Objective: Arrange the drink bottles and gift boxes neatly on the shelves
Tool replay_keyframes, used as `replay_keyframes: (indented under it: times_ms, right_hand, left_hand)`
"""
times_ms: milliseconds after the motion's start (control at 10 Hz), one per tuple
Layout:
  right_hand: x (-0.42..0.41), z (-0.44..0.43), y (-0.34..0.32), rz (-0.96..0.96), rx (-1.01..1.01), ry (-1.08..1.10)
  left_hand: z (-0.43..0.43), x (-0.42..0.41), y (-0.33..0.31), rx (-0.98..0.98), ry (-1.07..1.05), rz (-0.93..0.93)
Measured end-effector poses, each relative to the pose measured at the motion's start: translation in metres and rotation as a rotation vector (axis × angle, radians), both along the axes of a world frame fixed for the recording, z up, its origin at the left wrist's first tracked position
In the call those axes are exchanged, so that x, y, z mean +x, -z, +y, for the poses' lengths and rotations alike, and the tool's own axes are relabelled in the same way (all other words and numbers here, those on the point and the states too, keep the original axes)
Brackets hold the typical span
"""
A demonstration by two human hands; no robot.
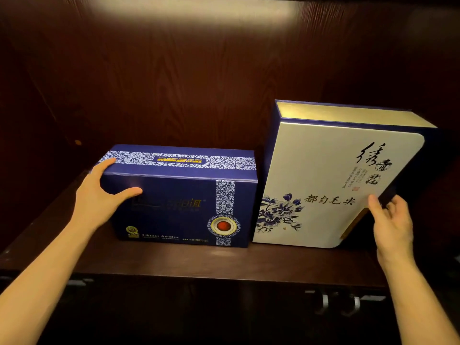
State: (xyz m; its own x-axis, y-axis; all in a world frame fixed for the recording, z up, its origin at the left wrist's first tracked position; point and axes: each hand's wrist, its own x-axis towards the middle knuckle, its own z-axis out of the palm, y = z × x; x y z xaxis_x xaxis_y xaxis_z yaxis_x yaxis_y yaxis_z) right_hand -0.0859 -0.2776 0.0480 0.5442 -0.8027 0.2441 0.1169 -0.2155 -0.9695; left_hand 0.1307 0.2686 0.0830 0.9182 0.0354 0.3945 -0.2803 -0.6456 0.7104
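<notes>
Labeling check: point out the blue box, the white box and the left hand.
blue box (pixel 169 220): head view, on its dark front face.
white box (pixel 323 170): head view, on the bare white part of its front face.
left hand (pixel 97 195): head view, on the back of the hand.

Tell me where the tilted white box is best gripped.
Grip the white box by its free right edge, coming from the right, thumb in front, fingers behind, as the right hand pinches it. It leans, and the blue box crowds its left side.
</notes>
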Motion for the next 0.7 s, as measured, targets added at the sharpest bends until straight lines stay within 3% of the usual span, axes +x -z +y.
replay_keyframes:
  times_ms: [400, 600, 700]
  right_hand:
    - [-0.003, -0.004, 0.001, 0.115, -0.035, -0.019]
    - [-0.023, 0.021, -0.017, 0.284, -0.31, 0.196]
    - [-0.031, 0.046, -0.036, 0.177, -0.513, 0.27]
  left_hand:
    - [-0.008, 0.001, -0.002, 0.03, 0.067, 0.056]
    - [-0.006, -0.008, -0.007, 0.069, 0.075, 0.021]
    - [-0.012, -0.019, -0.019, 0.138, 0.07, -0.113]
